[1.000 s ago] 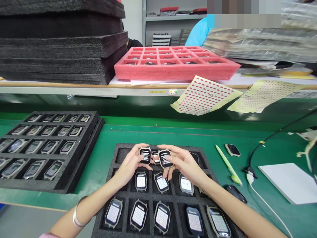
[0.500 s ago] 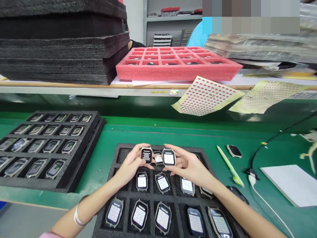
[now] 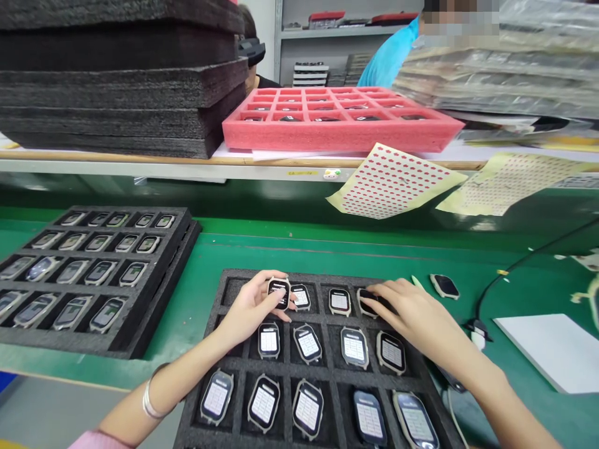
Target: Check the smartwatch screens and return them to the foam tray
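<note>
My left hand (image 3: 255, 305) holds a smartwatch case (image 3: 279, 293) without a strap above the black foam tray (image 3: 286, 355). Its dark screen shows lines of white text, and my thumb lies across the glass. My right hand (image 3: 412, 305) is at the tray's far right, its fingers closed over another smartwatch (image 3: 367, 303) with a dark screen, partly covered. Just left of it, a watch with a white screen (image 3: 339, 302) sits in its compartment. Several more lit watches, such as one in the front row (image 3: 308, 408), lie in the tray's compartments.
To the left stands a stacked foam tray (image 3: 161, 280) of watches. On the right lie a single watch (image 3: 444, 286), a green pen (image 3: 416, 282), a black cable (image 3: 491, 287) and a white pad (image 3: 550, 352). A shelf above bears a pink foam tray (image 3: 341, 134). Two people are behind it.
My right hand has let go of the white-screened watch, now in a back-row compartment, and moved right to the dark-screened one. My left thumb has moved onto its watch's screen.
</note>
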The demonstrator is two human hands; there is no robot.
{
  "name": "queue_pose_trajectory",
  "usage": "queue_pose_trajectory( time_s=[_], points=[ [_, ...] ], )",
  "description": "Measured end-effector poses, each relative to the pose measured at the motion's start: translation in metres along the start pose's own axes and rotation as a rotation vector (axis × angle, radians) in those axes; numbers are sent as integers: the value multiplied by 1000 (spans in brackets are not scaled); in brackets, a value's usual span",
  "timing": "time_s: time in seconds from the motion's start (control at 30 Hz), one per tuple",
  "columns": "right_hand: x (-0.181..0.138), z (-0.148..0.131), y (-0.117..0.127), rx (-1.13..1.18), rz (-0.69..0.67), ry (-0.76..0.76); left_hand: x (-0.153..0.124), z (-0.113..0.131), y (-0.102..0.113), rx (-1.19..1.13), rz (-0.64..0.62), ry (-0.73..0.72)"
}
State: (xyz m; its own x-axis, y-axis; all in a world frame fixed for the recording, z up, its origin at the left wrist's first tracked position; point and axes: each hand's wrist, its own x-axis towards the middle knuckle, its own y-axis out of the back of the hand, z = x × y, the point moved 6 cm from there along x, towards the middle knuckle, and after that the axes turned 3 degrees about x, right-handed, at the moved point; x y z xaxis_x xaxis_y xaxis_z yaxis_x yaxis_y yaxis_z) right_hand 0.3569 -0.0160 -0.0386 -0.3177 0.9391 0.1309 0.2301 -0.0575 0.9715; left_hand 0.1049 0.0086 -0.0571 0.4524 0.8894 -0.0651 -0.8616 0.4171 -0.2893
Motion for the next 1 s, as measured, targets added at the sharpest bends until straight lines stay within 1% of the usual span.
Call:
queue_pose_trajectory(
  time_s=[0.07, 0.13, 0.2, 0.3, 0.4, 0.47, 0.57, 0.67, 0.73, 0.83, 0.9, 1.0],
  points=[
    [-4, 6, -5, -49, 21, -52, 0, 0, 0, 1, 6, 9],
    [-7, 10, -11, -16, 60, -118, -1, 0, 0, 2, 21, 19],
    [-8, 14, -17, 81, 96, -203, -1, -1, 0, -2, 28, 24],
    [-7, 20, -21, 277, 116, -315, -1, -2, 1, -9, 19, 21],
    [-6, 21, -13, 465, 145, -367, 0, -4, 2, -15, 13, 7],
    [-5, 15, -1, 647, 181, -345, 0, -5, 3, -25, 13, -7],
    [0, -4, 18, 952, 209, -290, -1, -5, 5, -42, 32, -19],
    [9, -25, 21, 1237, 143, -302, -1, -4, 6, -44, 64, -21],
    [16, -38, 16, 1412, 75, -306, -1, -3, 8, -40, 86, -24],
    [29, -56, 7, 1629, -41, -263, -1, -2, 10, -26, 131, -39],
    [37, -66, 2, 1727, -105, -214, -1, -1, 12, -6, 154, -51],
    [44, -75, -6, 1789, -179, -171, -1, 0, 12, 32, 169, -54]
  ],
)
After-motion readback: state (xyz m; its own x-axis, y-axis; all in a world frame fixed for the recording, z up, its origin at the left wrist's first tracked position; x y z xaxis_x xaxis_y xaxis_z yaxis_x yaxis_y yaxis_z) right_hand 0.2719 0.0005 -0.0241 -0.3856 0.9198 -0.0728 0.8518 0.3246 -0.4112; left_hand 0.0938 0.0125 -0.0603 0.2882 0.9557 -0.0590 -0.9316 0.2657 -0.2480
